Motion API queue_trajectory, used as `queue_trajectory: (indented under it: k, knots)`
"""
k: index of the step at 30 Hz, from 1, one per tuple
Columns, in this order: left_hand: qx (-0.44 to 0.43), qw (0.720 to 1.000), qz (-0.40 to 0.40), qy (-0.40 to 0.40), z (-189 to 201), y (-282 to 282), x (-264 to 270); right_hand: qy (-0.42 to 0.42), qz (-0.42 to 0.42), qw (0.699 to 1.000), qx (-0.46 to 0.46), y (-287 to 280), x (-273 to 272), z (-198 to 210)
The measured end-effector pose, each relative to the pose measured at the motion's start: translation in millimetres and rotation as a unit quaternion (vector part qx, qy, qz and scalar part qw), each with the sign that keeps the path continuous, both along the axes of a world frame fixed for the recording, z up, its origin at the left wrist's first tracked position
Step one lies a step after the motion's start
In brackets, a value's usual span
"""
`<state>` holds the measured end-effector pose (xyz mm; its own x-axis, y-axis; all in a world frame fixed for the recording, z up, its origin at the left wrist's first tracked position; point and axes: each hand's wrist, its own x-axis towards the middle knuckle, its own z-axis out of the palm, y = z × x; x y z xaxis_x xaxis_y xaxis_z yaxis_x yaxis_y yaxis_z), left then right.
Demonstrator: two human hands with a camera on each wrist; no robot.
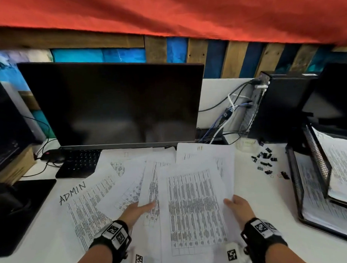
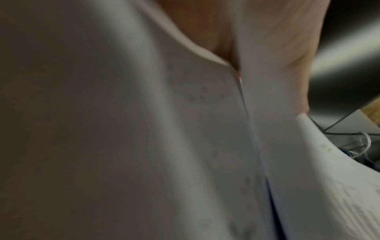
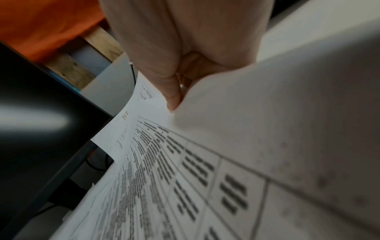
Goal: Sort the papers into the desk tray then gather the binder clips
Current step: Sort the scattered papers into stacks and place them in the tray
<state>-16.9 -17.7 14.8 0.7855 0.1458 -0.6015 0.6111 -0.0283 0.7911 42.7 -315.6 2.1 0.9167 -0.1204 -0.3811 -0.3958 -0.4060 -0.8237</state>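
Bare tabletop [image 1: 249, 180] between spread papers [image 1: 195, 205] and desk tray [image 1: 296, 178]; scattered binder clips [image 1: 265, 160] just left of tray, monitor [image 1: 112, 102] blocking behind papers.

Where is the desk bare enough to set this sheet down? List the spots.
Bare desk between the sheet and the tray, nearer than the clips; another strip by the mouse. The middle is crowded with papers.

Papers [image 1: 195, 207] hide both hands' fingers; print blurred.

White desk [image 1: 257, 191] (papers [image 1: 195, 205], binder clips [image 1: 265, 160])
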Motion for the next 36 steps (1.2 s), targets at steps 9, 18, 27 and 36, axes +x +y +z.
queue_trajectory:
  k: [9, 18, 27, 36]
  knots:
    - [0.019, 0.995, -0.094, -0.002, -18, -9, 11, 0.068, 0.103, 0.992, 0.032, 11, 8, -7]
    - [0.087, 0.989, -0.091, -0.07, -4, -28, -1, 0.043, 0.06, 0.993, 0.095, 11, 3, -15]
    - [0.052, 0.986, -0.082, -0.132, 45, -21, -3, 0.009, 0.024, 0.945, 0.326, 1, 3, 23]
    - [0.022, 0.972, -0.04, -0.231, 108, -7, 17, -0.225, 0.075, 0.925, 0.296, 9, 32, 104]
